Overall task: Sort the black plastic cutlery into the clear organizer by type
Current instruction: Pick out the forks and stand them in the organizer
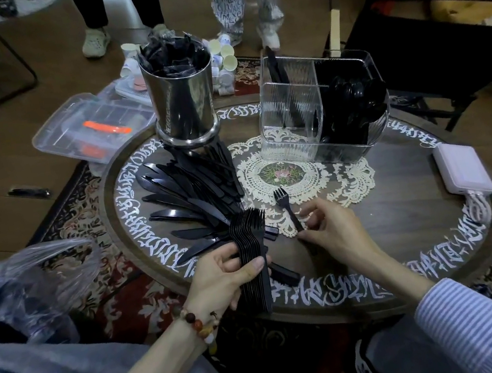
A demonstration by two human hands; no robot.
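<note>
My left hand (pixel 220 276) grips a stacked bundle of black forks (pixel 251 250), tines pointing away from me. My right hand (pixel 332 230) pinches the handle of a single black fork (pixel 286 207) lying on the lace doily (pixel 295 178). A fan of black knives (pixel 185 196) is spread on the round table (pixel 405 225) left of the doily. The clear organizer (pixel 322 109) stands at the back right: its right compartment holds black spoons, its rear left one holds a few black pieces, the front left one looks empty.
A steel canister (pixel 182 99) stuffed with black cutlery stands at the table's back left. A white power bank (pixel 462 169) with cable lies at the right edge. A clear plastic bag (pixel 28 285) sits at my left. Clear trays, paper cups and two people's legs are beyond the table.
</note>
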